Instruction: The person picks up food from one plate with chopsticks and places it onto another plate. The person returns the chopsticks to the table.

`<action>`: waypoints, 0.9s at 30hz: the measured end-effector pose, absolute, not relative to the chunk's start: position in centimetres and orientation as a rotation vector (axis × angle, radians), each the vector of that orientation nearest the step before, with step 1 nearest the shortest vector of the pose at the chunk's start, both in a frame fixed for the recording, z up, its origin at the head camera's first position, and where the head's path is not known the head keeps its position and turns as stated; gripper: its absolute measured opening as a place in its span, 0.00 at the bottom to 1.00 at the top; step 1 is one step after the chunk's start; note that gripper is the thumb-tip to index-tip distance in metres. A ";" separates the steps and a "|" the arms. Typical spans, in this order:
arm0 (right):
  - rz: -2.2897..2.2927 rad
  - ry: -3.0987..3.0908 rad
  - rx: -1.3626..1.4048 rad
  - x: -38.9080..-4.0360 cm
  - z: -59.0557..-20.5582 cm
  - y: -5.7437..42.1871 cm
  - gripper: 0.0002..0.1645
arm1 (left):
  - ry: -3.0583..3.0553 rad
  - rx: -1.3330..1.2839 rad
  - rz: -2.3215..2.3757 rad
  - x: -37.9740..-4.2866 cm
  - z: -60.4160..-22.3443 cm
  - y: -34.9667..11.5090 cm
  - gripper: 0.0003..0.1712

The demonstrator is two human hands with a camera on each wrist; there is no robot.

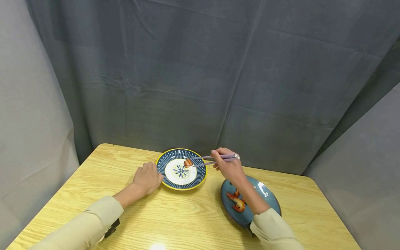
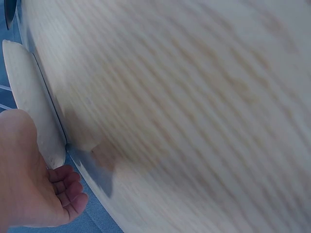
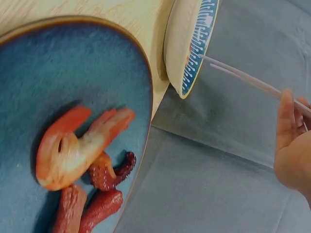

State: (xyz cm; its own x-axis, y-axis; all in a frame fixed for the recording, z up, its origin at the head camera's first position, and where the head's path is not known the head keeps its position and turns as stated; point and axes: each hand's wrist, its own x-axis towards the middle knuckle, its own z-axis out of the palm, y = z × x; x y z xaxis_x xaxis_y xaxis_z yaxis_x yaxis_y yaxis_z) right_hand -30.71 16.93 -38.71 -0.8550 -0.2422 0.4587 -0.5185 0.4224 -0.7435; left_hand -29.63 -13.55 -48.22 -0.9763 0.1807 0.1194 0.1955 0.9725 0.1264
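My right hand [image 1: 230, 166] pinches a pair of pale purple chopsticks [image 1: 215, 157]. Their tips reach over a round plate [image 1: 200, 175] with a blue-and-white pattern and a yellow rim. Right at the tips, over the white middle of that plate, is a small reddish-brown piece of food with pale bands [image 1: 188, 163]; its exact kind does not show. At the plate's left rim is my left hand [image 1: 147, 178], thumb against the edge. In the left wrist view its fingers [image 2: 73, 194] are loosely bent beside the plate's pale outer side [image 2: 36, 102].
A blue-green plate [image 1: 270, 196] lies under my right forearm. It holds a prawn [image 3: 73, 150], a small dark-red octopus-like piece [image 3: 104, 174] and red sausage-like pieces [image 3: 102, 211]. The wooden table [image 1: 175, 222] ends at a grey curtain [image 1: 162, 86] behind.
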 end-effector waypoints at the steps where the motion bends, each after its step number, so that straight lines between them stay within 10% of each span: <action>1: 1.399 -2.404 0.656 -30.8 -38.8 16.8 0.12 | -3.013 -0.286 -0.216 -29.7 -48.2 -13.6 0.17; 27: 1.355 -2.444 0.651 -32.3 -39.8 15.3 0.10 | -3.005 -0.291 -0.194 -29.7 -48.6 -13.5 0.18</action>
